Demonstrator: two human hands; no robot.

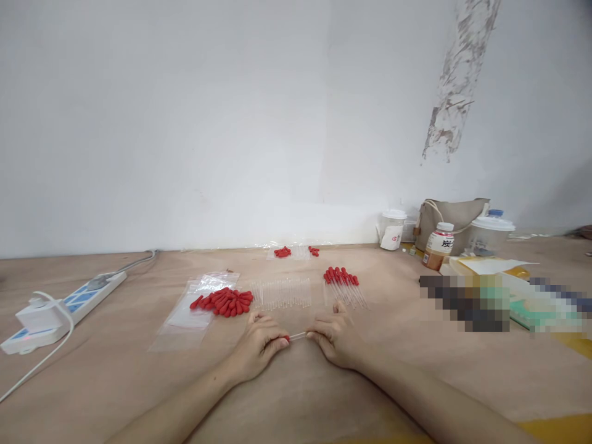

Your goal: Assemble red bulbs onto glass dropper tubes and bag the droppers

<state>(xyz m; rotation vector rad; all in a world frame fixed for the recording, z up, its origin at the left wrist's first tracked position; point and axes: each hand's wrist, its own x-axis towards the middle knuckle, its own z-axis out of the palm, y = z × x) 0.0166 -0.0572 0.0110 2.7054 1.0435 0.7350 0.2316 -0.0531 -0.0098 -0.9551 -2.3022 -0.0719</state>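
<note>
My left hand [259, 345] is closed round a red rubber bulb [287, 338], most of it hidden by the fingers. From the bulb a clear thin dropper tube [298, 335] runs across to my right hand [335, 336], which pinches its other end. Just beyond the left hand lies a heap of red rubber bulbs [226, 302] on clear plastic bags [185, 314]. A row of bare clear tubes [281, 293] lies between the two hands, a little farther off. Past the right hand are several droppers with red bulbs on their tubes [343, 283].
Two small bags of red bulbs [282, 252] lie by the wall. At left is a power strip [83, 302] with a white cable. On the right stand a lidded cup [393, 229], a bottle [438, 246], a grey bag [456, 222] and a larger cup [490, 234], with blurred items in front.
</note>
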